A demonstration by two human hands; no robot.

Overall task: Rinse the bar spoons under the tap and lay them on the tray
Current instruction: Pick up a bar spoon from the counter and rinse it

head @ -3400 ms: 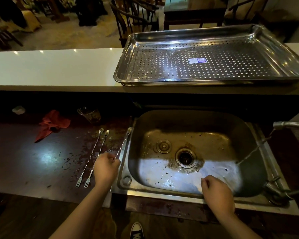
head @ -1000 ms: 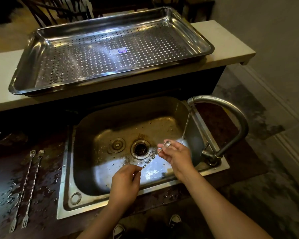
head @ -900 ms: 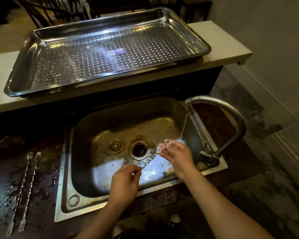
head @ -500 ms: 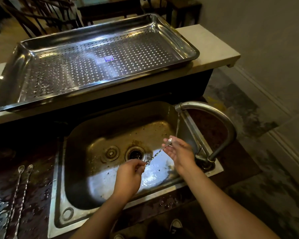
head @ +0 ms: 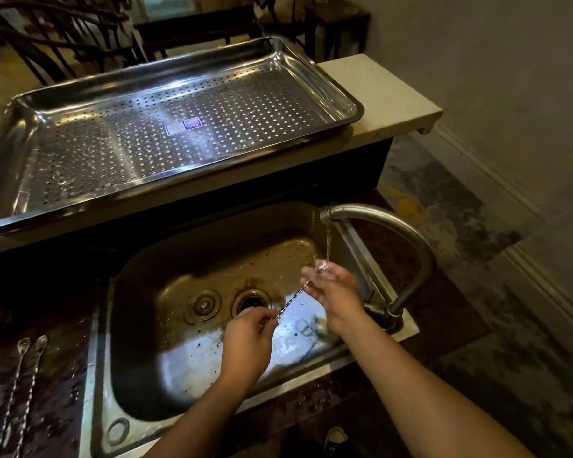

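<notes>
**One spoon under the tap, two more waiting on the counter**

Both hands are on a single bar spoon [head: 291, 300] right now, stretched over the sink [head: 139, 325]. Left hand [head: 247, 345] pinches the lower end of the twisted stem between fingertips, right hand [head: 333, 292] cradles the bowl end with fingers loosely curled, right where the thin stream drops from the tap [head: 387, 233]. Holding it by both ends at a slant makes sense to me: water hits the bowl and runs down the stem into the basin instead of up a sleeve.

The other two spoons [head: 20, 385] lie side by side on the wet dark counter [head: 57, 375] left of the sink, bowls pointing away, untouched as far as rinsing goes, I'd guess.

The perforated tray [head: 341, 94] sits up on the pale raised ledge [head: 394, 94] behind the sink, nothing on it but a sticker. Getting there means lifting up and over that ledge's edge; the tap's arch is off to the right, so not really blocking. Some chairs [head: 63, 44] stand beyond.
</notes>
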